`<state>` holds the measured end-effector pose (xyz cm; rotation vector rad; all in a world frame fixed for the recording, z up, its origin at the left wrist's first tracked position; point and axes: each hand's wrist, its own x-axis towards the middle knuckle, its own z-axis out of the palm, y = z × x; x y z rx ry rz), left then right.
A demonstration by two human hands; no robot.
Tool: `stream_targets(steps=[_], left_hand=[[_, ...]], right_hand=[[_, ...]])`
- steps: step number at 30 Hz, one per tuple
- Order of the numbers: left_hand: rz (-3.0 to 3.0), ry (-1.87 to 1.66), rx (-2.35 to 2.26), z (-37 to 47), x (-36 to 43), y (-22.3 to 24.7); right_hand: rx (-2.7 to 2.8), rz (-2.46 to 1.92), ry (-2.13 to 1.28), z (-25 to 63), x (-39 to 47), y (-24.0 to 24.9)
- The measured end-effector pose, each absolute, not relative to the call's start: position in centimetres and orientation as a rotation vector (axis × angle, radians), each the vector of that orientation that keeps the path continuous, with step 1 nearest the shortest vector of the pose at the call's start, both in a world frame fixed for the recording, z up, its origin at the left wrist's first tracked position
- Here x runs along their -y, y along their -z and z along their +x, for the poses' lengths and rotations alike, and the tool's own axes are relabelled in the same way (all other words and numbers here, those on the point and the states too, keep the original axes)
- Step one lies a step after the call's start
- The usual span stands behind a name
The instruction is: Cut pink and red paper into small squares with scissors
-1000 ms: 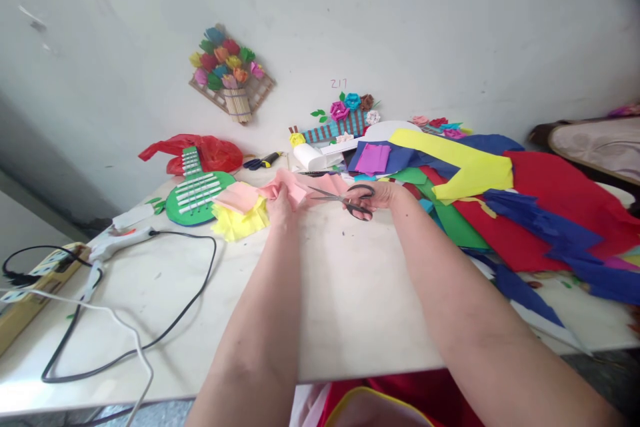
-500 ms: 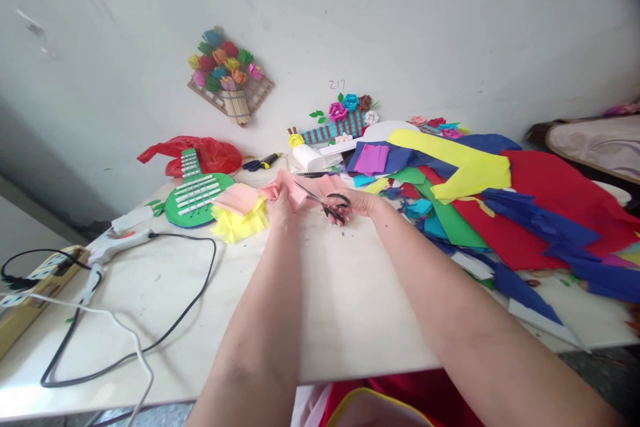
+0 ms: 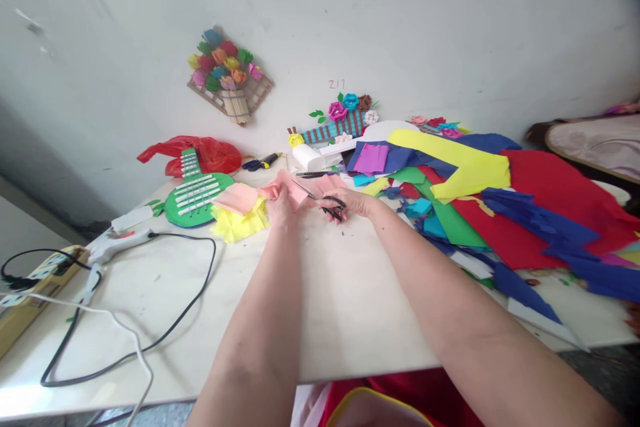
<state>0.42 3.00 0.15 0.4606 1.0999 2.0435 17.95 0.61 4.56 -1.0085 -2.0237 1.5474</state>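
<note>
My right hand is closed around the black handles of a pair of scissors. The blades point left and lie against a strip of pink crepe paper. My left hand pinches that pink paper just left of the blades. More of the strip stretches to the right behind the scissors. Left of my left hand, a folded pink piece rests on ruffled yellow crepe paper. Beside it lies a green guitar-shaped craft with white rolled strips.
A glue gun with a looping black cord lies at the left, near a power strip. Coloured sheets, including a red one and a yellow one, pile up at right. Pliers and a red plastic bag sit behind.
My right hand and the scissors have shifted slightly left, and the scissor handles have come closer together. The left hand and the pink paper have hardly moved.
</note>
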Motion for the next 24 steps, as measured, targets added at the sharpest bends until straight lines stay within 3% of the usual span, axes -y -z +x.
stream_targets(steps=[24], left_hand=[[0.451, -2.047, -1.122, -0.2, -3.46, 0.52]], right_hand=[[1.952, -1.043, -1.579, 17.6, -0.95, -4.02]])
